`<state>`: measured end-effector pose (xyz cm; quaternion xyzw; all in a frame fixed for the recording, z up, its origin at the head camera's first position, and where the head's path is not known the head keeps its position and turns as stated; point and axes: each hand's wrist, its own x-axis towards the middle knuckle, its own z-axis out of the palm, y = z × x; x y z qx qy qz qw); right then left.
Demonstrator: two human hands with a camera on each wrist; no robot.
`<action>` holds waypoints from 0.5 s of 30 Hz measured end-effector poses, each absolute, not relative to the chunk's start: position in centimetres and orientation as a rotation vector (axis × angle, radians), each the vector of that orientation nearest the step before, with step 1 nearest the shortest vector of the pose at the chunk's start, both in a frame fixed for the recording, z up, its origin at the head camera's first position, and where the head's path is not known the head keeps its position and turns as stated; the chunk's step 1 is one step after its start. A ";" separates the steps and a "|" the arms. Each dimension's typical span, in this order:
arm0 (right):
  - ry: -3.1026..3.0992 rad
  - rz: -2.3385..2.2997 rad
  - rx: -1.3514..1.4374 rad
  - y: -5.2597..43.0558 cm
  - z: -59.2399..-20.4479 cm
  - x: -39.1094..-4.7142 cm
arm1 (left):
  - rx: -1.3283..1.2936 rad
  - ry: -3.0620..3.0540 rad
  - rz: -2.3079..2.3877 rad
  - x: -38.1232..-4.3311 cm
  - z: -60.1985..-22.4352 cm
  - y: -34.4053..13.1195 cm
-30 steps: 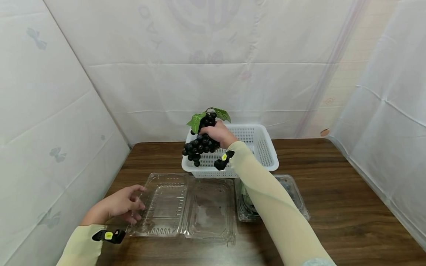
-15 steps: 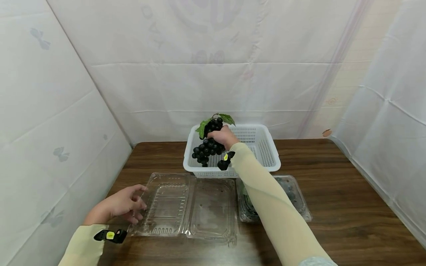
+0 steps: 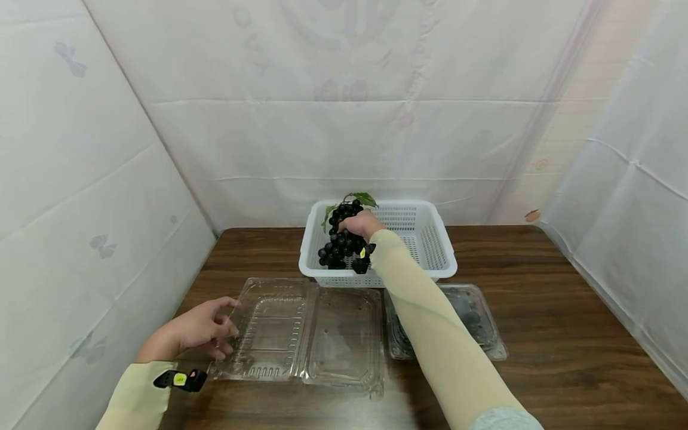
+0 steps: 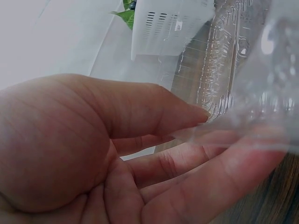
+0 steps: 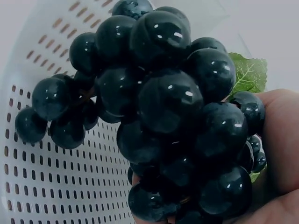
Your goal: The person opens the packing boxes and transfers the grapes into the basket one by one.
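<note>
My right hand (image 3: 362, 224) grips a bunch of dark grapes (image 3: 340, 243) inside the left part of a white slotted basket (image 3: 378, 278). In the right wrist view the grapes (image 5: 170, 100) fill the middle, with the basket's slotted wall (image 5: 60, 186) behind them and a green leaf (image 5: 247, 73) at their upper right. At the left edge of an opened clear plastic clamshell box (image 3: 271, 334) is my left hand (image 3: 201, 328). The left wrist view shows its thumb and fingers (image 4: 159, 112) pinching the box's thin rim (image 4: 224, 135).
A second clear clamshell box (image 3: 475, 316), closed with dark contents, stands right of the opened one, partly under my right forearm. The brown wooden table (image 3: 559, 310) meets white sheeting (image 3: 344, 137) at the back and sides.
My right hand has lowered the grapes and shifted them slightly right, from over the basket's left rim down into it. The left hand stays at the box's edge.
</note>
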<state>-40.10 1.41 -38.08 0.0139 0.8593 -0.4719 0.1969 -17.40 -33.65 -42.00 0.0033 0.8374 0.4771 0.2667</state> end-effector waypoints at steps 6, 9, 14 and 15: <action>2.416 -1.213 0.013 1.4 -38.4 -40.4 | 0.004 2.264 1.292 -17.3 -42.1 -33.4; 2.418 -1.150 0.007 1.3 -38.5 -40.5 | 0.008 2.266 1.292 -17.2 -42.1 -33.3; 2.433 -1.045 -0.029 1.3 -38.6 -40.4 | 0.017 2.265 1.295 -17.2 -42.1 -33.2; 2.440 -1.030 -0.038 1.3 -38.6 -40.4 | 0.017 2.264 1.297 -17.2 -42.2 -33.2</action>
